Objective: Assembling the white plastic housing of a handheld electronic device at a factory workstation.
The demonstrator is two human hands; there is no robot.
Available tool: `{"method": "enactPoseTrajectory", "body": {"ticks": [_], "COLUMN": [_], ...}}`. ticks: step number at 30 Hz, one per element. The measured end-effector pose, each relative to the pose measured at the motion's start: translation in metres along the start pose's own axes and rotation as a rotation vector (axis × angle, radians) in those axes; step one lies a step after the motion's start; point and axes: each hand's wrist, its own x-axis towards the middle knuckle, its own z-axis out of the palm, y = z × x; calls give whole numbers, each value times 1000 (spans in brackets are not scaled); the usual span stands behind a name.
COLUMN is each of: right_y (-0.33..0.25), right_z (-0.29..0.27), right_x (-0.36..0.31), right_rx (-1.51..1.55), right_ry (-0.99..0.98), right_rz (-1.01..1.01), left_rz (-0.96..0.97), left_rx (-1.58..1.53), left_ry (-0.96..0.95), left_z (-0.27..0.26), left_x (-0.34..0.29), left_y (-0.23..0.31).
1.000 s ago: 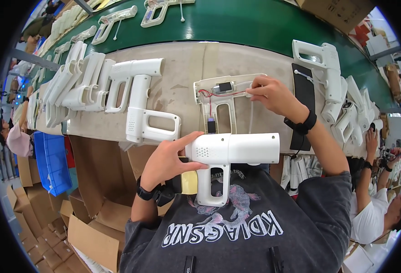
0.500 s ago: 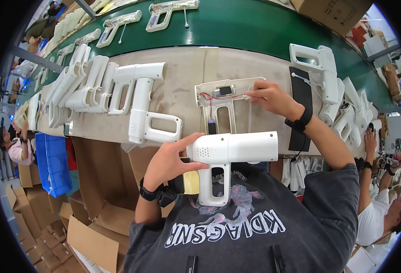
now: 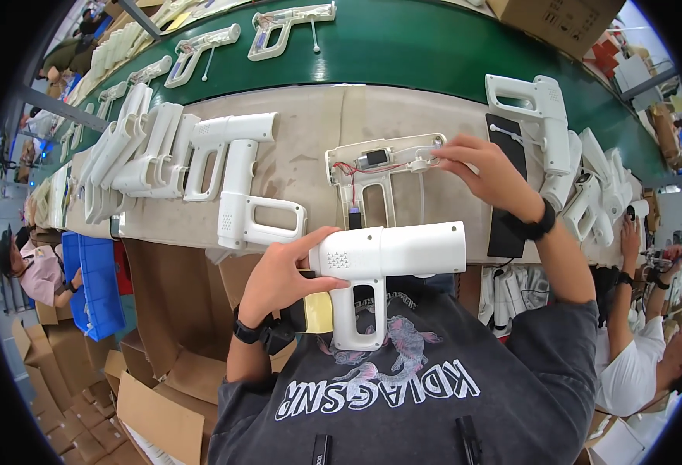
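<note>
Two hands on white gun-shaped housings at the bench

The left hand grips the rear end of a closed white housing, held level above the bench edge near the person's chest. The right hand pinches small parts at the front of an open half-shell (red wires and a small motor showing inside) lying flat on the bench, beside a black mat
</note>
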Motion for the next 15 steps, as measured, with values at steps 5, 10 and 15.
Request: {"method": "enactPoseTrajectory", "body": {"ticks": [5,10,15], "right_y": [-83,-80,-54], "right_z": [-10,21,9], "right_x": [-37,-58,-43], "right_rx": [-44,-380,-73], "right_ry": [-193,-160,-16], "right_rz": [-208,-167,-122], "left_rz": [-24,-3,-69], "left_rx": [-15,30,91], "left_ry": [46,84,104], "left_z": [6,6,-4], "left_x": [1,3,17], "left_y": [-11,-1,19]}}
